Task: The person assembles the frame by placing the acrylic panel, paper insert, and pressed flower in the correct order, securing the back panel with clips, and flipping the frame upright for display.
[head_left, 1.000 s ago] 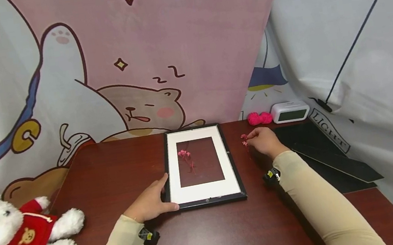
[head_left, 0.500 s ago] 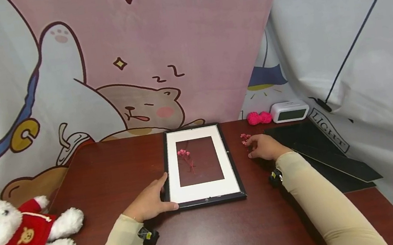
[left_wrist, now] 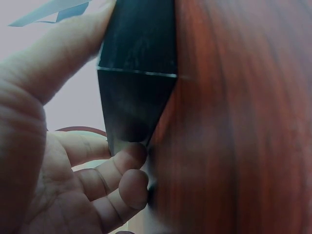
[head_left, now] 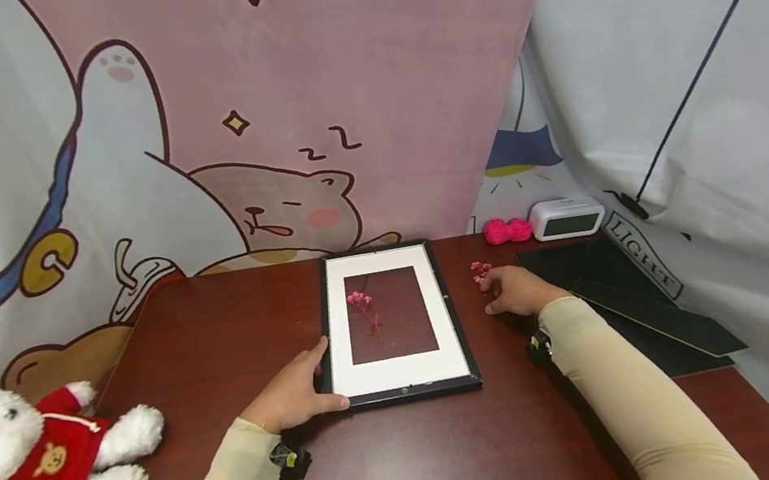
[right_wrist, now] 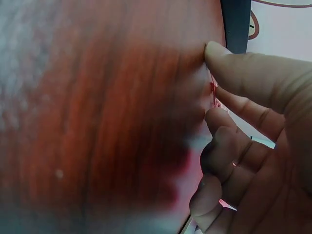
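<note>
Grips black rectangular pic frame [head_left: 413,392] w/ L hand [head_left: 292,396], has R hand [head_left: 520,289] loosely spread beside pink thin-stemmed flower sprig [head_left: 480,268] on red-brown table [head_left: 394,468] R of frame, cd snap sprig if pinching hard

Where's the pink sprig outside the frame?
Head view: the sprig is right of the picture frame, by the right hand, below the pink balls.

This looks like a homely corner, a real room or a set, which cannot be told: cartoon-printed cloth [head_left: 397,66] hangs behind the back edge of a reddish wood-look counter [head_left: 416,465], a mostly white sheet [head_left: 721,111] along its right edge, a red-clad plush toy [head_left: 47,468] is at the left edge, and a white clock-like device [head_left: 567,208] stands near the back right corner
</note>
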{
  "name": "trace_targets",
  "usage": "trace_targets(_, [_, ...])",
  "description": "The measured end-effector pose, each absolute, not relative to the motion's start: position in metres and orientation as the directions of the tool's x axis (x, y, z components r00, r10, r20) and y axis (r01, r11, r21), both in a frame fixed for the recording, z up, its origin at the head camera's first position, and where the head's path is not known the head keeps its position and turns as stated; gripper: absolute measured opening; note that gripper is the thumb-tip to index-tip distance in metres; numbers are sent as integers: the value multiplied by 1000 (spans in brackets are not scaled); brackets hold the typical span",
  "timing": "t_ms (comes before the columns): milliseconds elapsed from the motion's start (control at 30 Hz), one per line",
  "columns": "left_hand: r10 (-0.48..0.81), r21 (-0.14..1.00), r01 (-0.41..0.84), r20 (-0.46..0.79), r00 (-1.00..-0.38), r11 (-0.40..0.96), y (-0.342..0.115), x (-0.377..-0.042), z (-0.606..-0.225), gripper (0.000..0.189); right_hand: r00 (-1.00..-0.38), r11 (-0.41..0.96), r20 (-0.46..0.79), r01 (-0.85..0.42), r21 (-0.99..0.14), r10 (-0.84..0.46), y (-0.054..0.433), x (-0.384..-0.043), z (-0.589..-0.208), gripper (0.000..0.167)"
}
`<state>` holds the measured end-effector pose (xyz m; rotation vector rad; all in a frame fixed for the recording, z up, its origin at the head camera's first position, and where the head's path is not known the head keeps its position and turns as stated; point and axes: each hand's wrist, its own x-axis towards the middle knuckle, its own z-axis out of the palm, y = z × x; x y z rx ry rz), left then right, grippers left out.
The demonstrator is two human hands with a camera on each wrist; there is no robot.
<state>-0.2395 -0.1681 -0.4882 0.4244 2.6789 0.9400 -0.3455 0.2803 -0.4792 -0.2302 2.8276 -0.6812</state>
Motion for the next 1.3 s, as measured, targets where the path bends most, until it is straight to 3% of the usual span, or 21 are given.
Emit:
trace_targets(233, [361,635,187,-155,-920,749,-169,-239,-489,120,-981,849,-141,-38,-527,-132,280,-349,-484,29])
trace_targets(467, [361,639,184,-157,-919,747,-168,-239,-489,120,-985,873,-172,70,-483,-16,278,-352,-482,23])
trace_targets(767, [364,639,191,-149,-919,745,-169,-240,-489,120,-974,919,-225,96,-383,8,267,-356,-478,27])
trace_targets(967, [367,636,197,-147,-918,746,-169,-241,-491,120,-976,923,-217,73,-378,-11,264,-353,-477,29])
trace_targets(1133, [367,639,194,-150,-918,744,-169,-241,-491,121,-991,870,-119,7,-494,-59,262,-351,-475,23])
trace_targets(1300, [364,646,186,-153,-919,741,-170,-241,-490,121,-993,693,-94,16,-721,-74,247,-346,-468,15])
